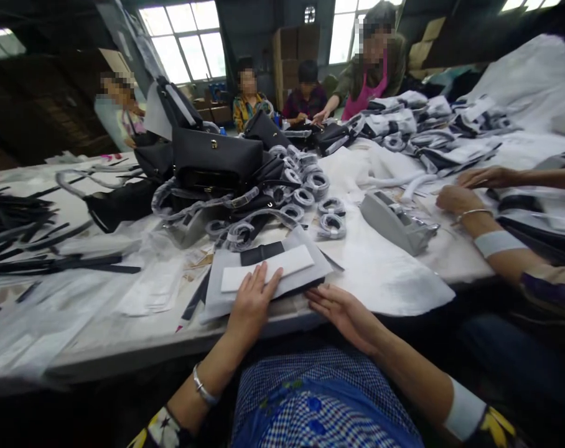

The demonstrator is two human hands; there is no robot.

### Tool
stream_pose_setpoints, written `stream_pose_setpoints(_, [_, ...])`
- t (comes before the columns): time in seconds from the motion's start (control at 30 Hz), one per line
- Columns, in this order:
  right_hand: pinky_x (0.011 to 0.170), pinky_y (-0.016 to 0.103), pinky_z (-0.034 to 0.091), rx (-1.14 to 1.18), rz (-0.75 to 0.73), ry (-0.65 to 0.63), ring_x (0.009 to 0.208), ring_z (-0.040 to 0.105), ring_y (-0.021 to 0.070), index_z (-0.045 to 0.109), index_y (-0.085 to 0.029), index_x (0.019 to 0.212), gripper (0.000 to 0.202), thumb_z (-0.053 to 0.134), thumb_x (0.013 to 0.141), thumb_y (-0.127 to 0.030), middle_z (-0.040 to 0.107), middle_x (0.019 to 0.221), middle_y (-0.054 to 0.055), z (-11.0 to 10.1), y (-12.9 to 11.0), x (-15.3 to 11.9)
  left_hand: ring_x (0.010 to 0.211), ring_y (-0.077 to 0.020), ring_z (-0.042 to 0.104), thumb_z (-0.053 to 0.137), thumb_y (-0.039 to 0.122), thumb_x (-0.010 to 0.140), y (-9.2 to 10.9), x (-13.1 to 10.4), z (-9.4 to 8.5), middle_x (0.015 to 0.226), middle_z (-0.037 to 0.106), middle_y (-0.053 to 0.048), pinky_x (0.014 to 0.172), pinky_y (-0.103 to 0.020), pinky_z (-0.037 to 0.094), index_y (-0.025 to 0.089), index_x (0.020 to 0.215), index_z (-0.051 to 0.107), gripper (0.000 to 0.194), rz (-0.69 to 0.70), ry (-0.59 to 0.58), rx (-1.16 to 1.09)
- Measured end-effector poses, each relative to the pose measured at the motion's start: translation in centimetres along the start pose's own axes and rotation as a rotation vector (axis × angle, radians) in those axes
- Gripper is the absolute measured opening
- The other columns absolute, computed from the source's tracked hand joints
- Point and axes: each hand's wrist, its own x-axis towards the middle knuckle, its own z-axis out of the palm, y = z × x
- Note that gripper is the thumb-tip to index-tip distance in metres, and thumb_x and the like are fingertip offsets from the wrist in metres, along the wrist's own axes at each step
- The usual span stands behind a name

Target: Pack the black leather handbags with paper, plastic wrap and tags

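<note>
My left hand [253,300] lies flat with its fingers spread on a folded white sheet [289,262]. Beneath that sheet are a black flat piece [262,253] and a larger greyish-white sheet [214,298], with a dark edge showing under its right side. At the near right corner of this stack is my right hand [341,311], its fingers stretched out and touching or close to the dark edge, with nothing seen in its grasp. Several wrapped, coiled straps [331,225] lie beyond the stack.
Black bags [217,155] are piled behind the stack. A grey tape dispenser [389,221] stands right of centre. Black strips [53,264] lie at the left. A co-worker's hands [457,202] are at the right; other people stand or sit across the table [137,348].
</note>
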Motion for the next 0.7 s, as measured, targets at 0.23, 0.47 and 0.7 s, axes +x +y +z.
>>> stream_pose_setpoints(0.23, [0.113,0.041,0.039,0.276,-0.052,0.108,0.112,0.063,0.0213,0.056,-0.02,0.078,0.016,0.072,0.075,-0.019,0.067,0.094,0.002,4.0,-1.5,0.5,0.139,-0.036,0.041,0.068,0.033,0.087,-0.3,0.0,-0.7,0.155,0.033,-0.023,0.11,-0.05,0.04,0.016,0.152,0.03,0.077,-0.069,0.088,-0.025])
stream_pose_setpoints(0.47, [0.099,0.038,0.05,-0.029,-0.048,0.091,0.114,0.063,0.0248,0.061,-0.02,0.093,0.024,0.075,0.077,-0.03,0.07,0.105,0.005,2.3,-1.3,-0.4,0.139,-0.0337,0.042,0.063,0.016,0.088,-0.7,-0.1,0.6,0.155,0.037,-0.016,0.11,-0.046,0.043,0.016,0.153,0.029,0.073,-0.001,0.153,0.066])
stream_pose_setpoints(0.7, [0.076,0.029,0.053,-0.753,-0.522,0.232,0.073,0.069,0.0172,0.061,-0.02,0.103,0.018,0.057,0.097,-0.037,0.072,0.077,0.001,-0.5,-6.3,-0.8,0.134,-0.0325,0.048,0.054,0.014,0.094,1.0,-1.1,1.0,0.152,0.042,-0.01,0.105,-0.044,0.049,0.018,0.148,0.042,0.055,0.077,0.232,0.148])
